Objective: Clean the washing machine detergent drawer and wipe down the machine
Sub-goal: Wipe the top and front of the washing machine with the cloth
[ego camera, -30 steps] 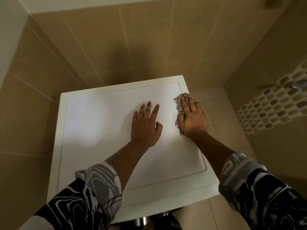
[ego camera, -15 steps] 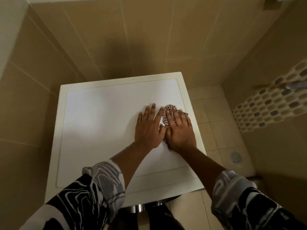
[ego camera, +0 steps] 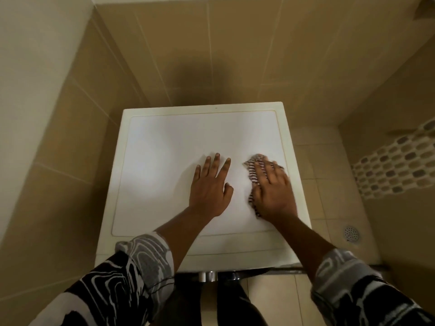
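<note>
Washing machine top (ego camera: pixel 164 161) is under both my hands, a white flat panel with a cream border around it, standing in the corner between tiled walls. It looks smooth and hard, so I judge it stiff and a little slippery — a cloth should glide on it easily, and the panel does not need to be held, only pressed. On the left part the surface is bare and shines softly under the light. My left hand (ego camera: pixel 209 189) lies near the middle, open, fingers spread and flat on the panel, gripping nothing; I think it only steadies me. Just beside it, to the right, my right hand (ego camera: pixel 273 191) presses flat on the striped cloth (ego camera: pixel 253 167), fingers stretched over it — not closed around it. The cloth is soft and light, crumpled, with its edge showing past my fingertips. It sits close to the right border of the top. The detergent drawer is not visible from here.
</note>
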